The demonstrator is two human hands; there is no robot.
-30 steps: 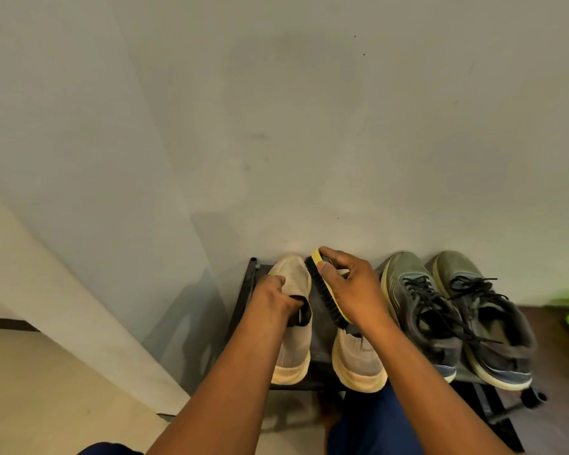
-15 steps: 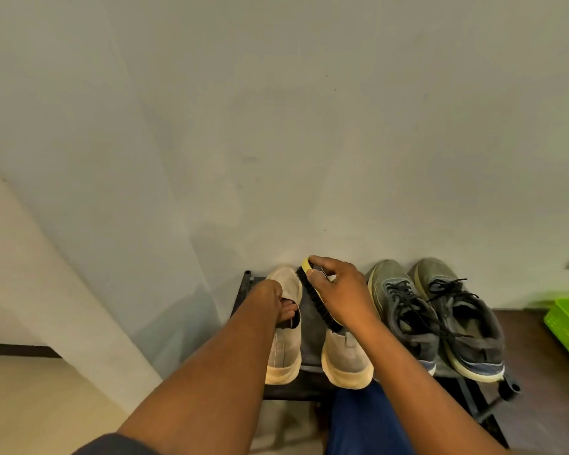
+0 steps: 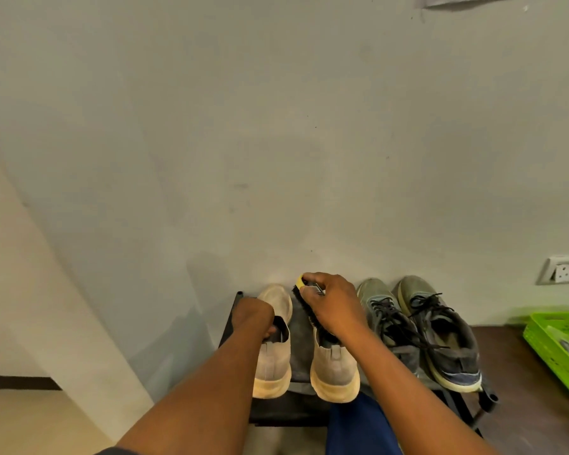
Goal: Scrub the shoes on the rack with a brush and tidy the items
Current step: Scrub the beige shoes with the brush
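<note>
Two beige suede shoes stand heel-toward-me on a black rack (image 3: 284,410) against the wall. My left hand (image 3: 255,318) grips the collar of the left beige shoe (image 3: 273,366), fingers inside its opening. My right hand (image 3: 334,307) holds a yellow-backed brush (image 3: 304,298) with dark bristles, pressed along the inner side of the right beige shoe (image 3: 335,372), whose toe is hidden under the hand. Beside them on the right sit two grey-green laced sneakers (image 3: 437,336).
A green plastic crate (image 3: 559,349) rests on the brown floor at the far right. A wall socket (image 3: 564,270) is above it. The pale wall rises directly behind the rack. My blue-clad knee (image 3: 358,425) is below the rack's front.
The view has shifted, bringing the green crate and a wall socket into sight at the right. Both hands keep their grip; the brush stays against the right beige shoe.
</note>
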